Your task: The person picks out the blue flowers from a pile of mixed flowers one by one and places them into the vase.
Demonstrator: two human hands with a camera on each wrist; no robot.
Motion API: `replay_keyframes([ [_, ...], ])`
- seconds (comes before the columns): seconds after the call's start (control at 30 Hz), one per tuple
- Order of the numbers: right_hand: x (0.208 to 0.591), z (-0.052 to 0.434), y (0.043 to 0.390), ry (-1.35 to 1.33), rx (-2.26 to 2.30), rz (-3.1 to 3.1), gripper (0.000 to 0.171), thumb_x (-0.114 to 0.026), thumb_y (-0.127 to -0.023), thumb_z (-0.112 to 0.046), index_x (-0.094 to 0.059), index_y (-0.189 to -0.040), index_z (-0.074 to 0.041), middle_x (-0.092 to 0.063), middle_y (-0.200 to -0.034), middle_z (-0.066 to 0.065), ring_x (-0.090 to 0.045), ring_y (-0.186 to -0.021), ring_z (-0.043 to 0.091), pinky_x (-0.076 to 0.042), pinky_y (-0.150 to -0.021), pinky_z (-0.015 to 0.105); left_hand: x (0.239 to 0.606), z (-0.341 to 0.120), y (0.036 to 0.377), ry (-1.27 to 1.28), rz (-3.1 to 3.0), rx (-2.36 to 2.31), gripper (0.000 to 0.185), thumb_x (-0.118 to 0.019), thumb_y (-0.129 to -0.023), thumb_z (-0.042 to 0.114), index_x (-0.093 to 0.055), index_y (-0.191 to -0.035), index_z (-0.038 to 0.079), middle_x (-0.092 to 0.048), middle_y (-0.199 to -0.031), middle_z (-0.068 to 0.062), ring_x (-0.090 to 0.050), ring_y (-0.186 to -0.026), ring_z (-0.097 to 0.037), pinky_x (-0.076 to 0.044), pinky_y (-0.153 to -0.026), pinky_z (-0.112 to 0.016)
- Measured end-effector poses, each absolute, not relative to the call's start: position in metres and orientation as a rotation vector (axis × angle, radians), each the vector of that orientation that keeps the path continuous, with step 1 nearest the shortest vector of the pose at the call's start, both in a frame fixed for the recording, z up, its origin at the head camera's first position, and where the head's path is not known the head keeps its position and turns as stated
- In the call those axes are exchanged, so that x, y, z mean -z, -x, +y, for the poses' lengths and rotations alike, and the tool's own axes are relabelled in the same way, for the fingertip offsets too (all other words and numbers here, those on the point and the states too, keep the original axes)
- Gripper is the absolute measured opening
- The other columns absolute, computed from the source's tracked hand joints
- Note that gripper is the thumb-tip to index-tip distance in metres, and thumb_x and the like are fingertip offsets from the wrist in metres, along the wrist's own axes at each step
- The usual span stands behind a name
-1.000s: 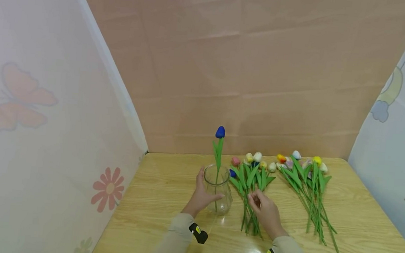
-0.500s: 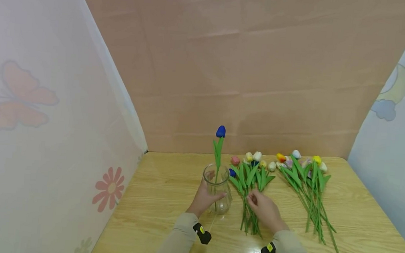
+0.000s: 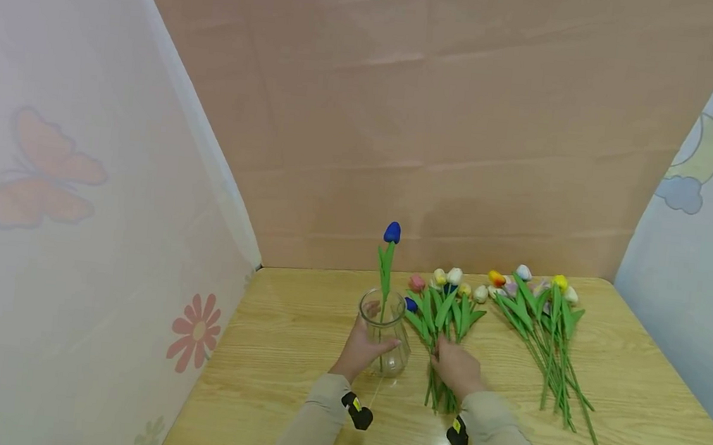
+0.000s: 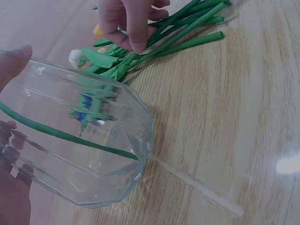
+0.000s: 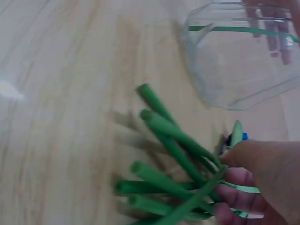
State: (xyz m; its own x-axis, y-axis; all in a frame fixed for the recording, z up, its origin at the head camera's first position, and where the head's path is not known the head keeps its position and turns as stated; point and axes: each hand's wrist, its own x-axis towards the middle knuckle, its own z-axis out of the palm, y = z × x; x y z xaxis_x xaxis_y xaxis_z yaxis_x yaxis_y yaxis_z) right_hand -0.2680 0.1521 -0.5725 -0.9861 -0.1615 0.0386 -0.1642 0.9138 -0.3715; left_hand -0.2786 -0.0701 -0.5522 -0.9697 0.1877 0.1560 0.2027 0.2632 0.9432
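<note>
In the head view, my left hand (image 3: pixel 363 350) grips the side of a clear glass vase (image 3: pixel 392 361), thumb across its front and fingers behind it. One blue tulip (image 3: pixel 392 233) stands upright in the vase, its stem (image 4: pixel 70 137) reaching the bottom. My right hand (image 3: pixel 459 370) is at the green stems of the nearer tulip bunch (image 3: pixel 431 314), just right of the vase. Thumb and fingers pinch among the stems (image 5: pixel 173 136) in the right wrist view. Which stem they hold is partly hidden by the fingers.
A second bunch of tulips (image 3: pixel 550 338) lies farther right on the wooden table (image 3: pixel 645 417), with orange, white and yellow heads at the back. A brown sheet (image 3: pixel 354 109) hangs behind the table. Patterned panels stand at both sides.
My right hand has shifted slightly down and left, reaching in among the stems of the nearer bunch. The left hand has wrapped farther round the vase, which stays in place.
</note>
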Motion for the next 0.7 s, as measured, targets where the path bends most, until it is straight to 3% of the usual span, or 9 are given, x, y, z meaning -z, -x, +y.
replay_keyframes([
  [0.33,0.58,0.15,0.266,-0.184,-0.711,-2.987,0.015,-0.057,-0.093,-0.013,-0.048,-0.081,-0.012,-0.044,-0.054,-0.001,-0.04,-0.045,0.012,-0.029,-0.041,0.026,0.551,-0.07,0.278,0.402,-2.507,1.856,0.081,-0.078,-0.083,0.024,-0.027,-0.147,0.025,-0.032,-0.153,-0.005,-0.03,-0.142,-0.031,-0.026,-0.111,-0.061],
  [0.47,0.577,0.149,0.262,-0.121,-0.821,-2.952,0.009,-0.053,-0.096,-0.017,-0.053,-0.092,-0.01,-0.043,-0.048,-0.001,-0.036,-0.04,0.011,-0.026,-0.038,0.024,0.55,-0.07,0.278,0.419,-2.503,1.837,0.082,-0.079,-0.082,0.028,-0.027,-0.147,0.024,-0.033,-0.152,-0.006,-0.031,-0.141,-0.033,-0.029,-0.109,-0.061],
  [0.7,0.57,0.151,0.259,-0.055,-0.937,-2.929,0.023,-0.053,-0.099,-0.026,-0.06,-0.112,-0.008,-0.051,-0.051,-0.003,-0.04,-0.039,0.011,-0.029,-0.038,0.025,0.551,-0.071,0.278,0.408,-2.505,1.859,0.078,-0.078,-0.084,0.022,-0.029,-0.144,0.029,-0.032,-0.152,-0.005,-0.031,-0.141,-0.032,-0.028,-0.11,-0.06],
])
